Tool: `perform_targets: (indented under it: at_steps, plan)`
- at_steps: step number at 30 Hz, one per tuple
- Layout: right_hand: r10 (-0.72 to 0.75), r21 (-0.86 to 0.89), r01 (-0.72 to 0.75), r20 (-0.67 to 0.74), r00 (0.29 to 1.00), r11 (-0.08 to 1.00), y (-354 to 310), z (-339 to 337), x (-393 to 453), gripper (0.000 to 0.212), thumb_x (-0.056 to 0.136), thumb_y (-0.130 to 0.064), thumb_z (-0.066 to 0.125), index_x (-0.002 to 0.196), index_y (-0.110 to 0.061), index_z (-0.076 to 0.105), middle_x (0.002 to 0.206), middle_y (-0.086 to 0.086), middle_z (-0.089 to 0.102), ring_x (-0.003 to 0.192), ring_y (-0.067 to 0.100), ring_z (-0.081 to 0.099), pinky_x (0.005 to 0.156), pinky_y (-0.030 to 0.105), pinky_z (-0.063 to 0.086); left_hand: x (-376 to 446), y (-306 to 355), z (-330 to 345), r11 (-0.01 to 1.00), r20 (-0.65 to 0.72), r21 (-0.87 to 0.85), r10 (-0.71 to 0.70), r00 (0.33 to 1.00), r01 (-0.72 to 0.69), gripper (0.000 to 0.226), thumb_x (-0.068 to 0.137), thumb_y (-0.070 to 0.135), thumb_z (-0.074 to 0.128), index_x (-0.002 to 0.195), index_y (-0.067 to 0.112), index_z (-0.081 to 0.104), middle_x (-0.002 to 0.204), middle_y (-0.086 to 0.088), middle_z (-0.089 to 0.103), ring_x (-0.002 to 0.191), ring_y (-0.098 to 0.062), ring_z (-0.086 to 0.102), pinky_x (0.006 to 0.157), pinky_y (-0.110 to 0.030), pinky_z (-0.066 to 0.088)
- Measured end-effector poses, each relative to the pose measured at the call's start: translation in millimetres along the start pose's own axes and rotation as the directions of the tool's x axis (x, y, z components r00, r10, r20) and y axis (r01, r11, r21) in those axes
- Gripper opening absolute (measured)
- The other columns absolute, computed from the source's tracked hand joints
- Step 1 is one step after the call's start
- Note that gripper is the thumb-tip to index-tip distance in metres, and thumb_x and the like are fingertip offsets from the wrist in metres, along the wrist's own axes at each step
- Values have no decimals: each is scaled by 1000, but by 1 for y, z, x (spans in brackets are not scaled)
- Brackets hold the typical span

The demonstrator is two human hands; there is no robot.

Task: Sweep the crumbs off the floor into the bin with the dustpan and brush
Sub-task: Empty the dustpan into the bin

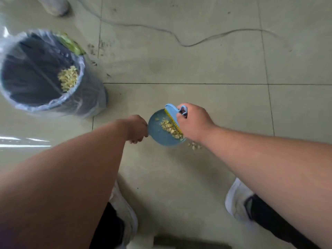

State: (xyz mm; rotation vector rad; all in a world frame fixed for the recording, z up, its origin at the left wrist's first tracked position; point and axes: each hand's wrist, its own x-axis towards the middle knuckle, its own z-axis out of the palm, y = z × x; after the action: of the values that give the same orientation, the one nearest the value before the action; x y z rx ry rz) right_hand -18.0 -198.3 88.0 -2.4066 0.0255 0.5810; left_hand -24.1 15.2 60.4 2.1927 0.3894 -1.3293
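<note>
My left hand (137, 129) grips the handle of a round blue dustpan (159, 133) resting on the tiled floor. My right hand (195, 123) holds a small blue brush (173, 113) with yellow bristles, pressed against the pan's right edge. A heap of yellow crumbs (170, 129) lies in the pan beside the bristles. A few more crumbs (195, 146) lie on the floor just outside the pan, under my right wrist. The bin (71, 97), dark with a clear plastic liner, stands at the left and holds a pile of yellow crumbs (68, 78).
A thin cable (179, 41) snakes across the floor at the back. My two white shoes (237, 200) stand near the bottom edge. Another white shoe (53, 5) shows at the top left. A green object (71, 44) sits behind the bin.
</note>
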Motion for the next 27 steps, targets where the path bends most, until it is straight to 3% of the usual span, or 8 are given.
perform_targets:
  at_steps: [4, 8, 10, 14, 21, 24, 27]
  plan:
    - [18, 91, -10, -88, 996, 996, -38, -57, 6, 23, 87, -30, 57, 93, -11, 70, 80, 5, 74, 77, 28, 67, 68, 33, 52, -46, 19, -37, 999, -79, -6, 33, 996, -33, 21, 90, 9, 57, 90, -4, 73, 68, -18, 62, 51, -28, 52, 50, -27, 44]
    - [-20, 183, 47, -147, 989, 982, -87, -103, 2, 31, 76, -33, 57, 87, -7, 70, 69, 3, 67, 63, 22, 58, 60, 34, 53, -104, 23, -85, 997, -148, -77, 11, 989, -22, 14, 90, 9, 58, 84, 4, 69, 66, -15, 57, 44, -21, 44, 44, -21, 38]
    - [-43, 240, 85, -177, 983, 967, -118, -118, 0, 31, 73, -32, 58, 86, -7, 71, 67, 1, 64, 61, 20, 58, 64, 42, 59, -133, 19, -114, 995, -203, -93, 17, 979, -37, 14, 90, 12, 60, 82, 6, 70, 62, -13, 59, 41, -21, 46, 42, -20, 40]
    - [-96, 338, 155, -186, 978, 928, -180, -131, -2, 31, 70, -34, 61, 88, -11, 73, 85, 9, 77, 76, 29, 76, 71, 53, 64, -178, -6, -171, 989, -276, -140, 15, 961, -55, 18, 91, 14, 61, 77, 6, 69, 55, -9, 58, 40, -20, 49, 46, -23, 41]
    - [-217, 356, 232, -83, 973, 905, -278, -88, 21, 34, 71, -39, 63, 92, -15, 74, 89, 9, 78, 81, 30, 77, 79, 52, 63, -213, -93, -233, 982, -413, -190, -66, 908, -15, 19, 88, 17, 65, 78, 4, 73, 61, -15, 60, 43, -22, 50, 43, -21, 42]
    - [-305, 320, 313, -77, 949, 894, -301, -45, 36, 25, 79, -36, 63, 97, -23, 75, 88, -2, 78, 86, 23, 74, 82, 41, 62, -201, -133, -247, 989, -453, -137, -110, 885, 53, 19, 82, 17, 61, 74, 1, 70, 66, -19, 62, 46, -25, 51, 44, -23, 44]
    - [-333, 339, 331, -54, 941, 881, -306, -1, 50, 25, 87, -29, 61, 106, -31, 76, 91, -9, 77, 86, 16, 72, 82, 33, 60, -184, -164, -257, 998, -553, -40, -65, 831, 51, 23, 86, 17, 58, 77, -1, 68, 67, -12, 64, 56, -27, 55, 49, -27, 49]
